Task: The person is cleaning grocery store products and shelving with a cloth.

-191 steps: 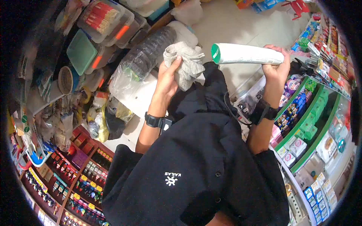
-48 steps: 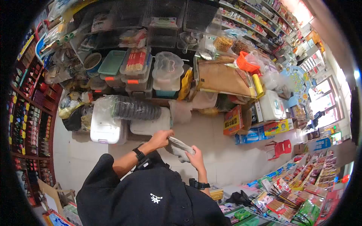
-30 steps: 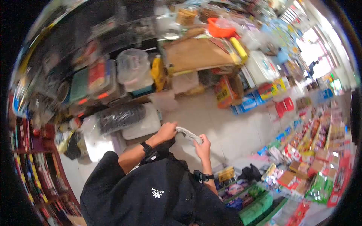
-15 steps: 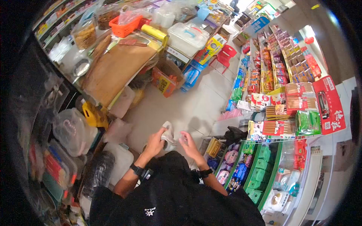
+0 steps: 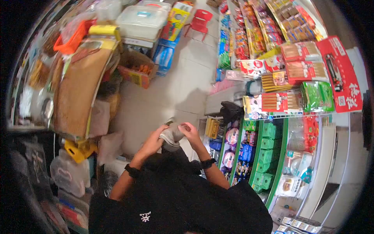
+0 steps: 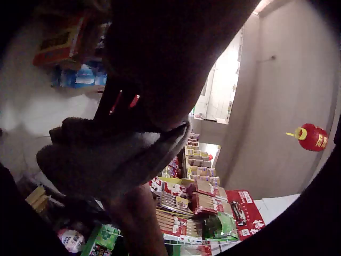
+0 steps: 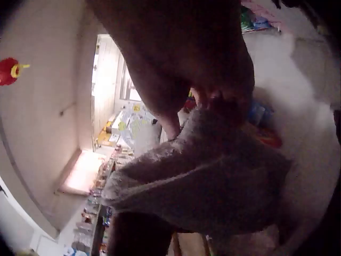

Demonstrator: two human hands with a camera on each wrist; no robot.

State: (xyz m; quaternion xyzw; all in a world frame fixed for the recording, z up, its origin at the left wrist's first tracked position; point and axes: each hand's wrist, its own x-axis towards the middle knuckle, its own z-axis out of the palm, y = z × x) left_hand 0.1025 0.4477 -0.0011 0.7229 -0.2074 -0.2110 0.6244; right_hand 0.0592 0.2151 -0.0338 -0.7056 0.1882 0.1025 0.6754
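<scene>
A crumpled light-grey cloth (image 5: 170,136) is bunched up in front of the person's waist in the head view. My left hand (image 5: 153,141) grips its left side. At the other side my right hand (image 5: 191,135) has its thumb and fingers on the cloth. The right wrist view shows the cloth (image 7: 208,181) pinched in those fingers, folded and hanging wide below them. In the left wrist view the cloth (image 6: 101,160) lies under the dark left hand, whose fingers are mostly in shadow.
Packed snack racks (image 5: 290,74) and a green-edged shelf (image 5: 277,171) stand close on the right. To the left are a table with a brown board (image 5: 80,84), an open carton (image 5: 134,70) and plastic tubs (image 5: 68,175). A red chair (image 5: 200,21) stands farther along the tiled floor (image 5: 187,78).
The white roll with a green end, earlier in my right hand, is gone from it. The view has turned right toward the snack racks. My right hand came off the cloth and is back on it.
</scene>
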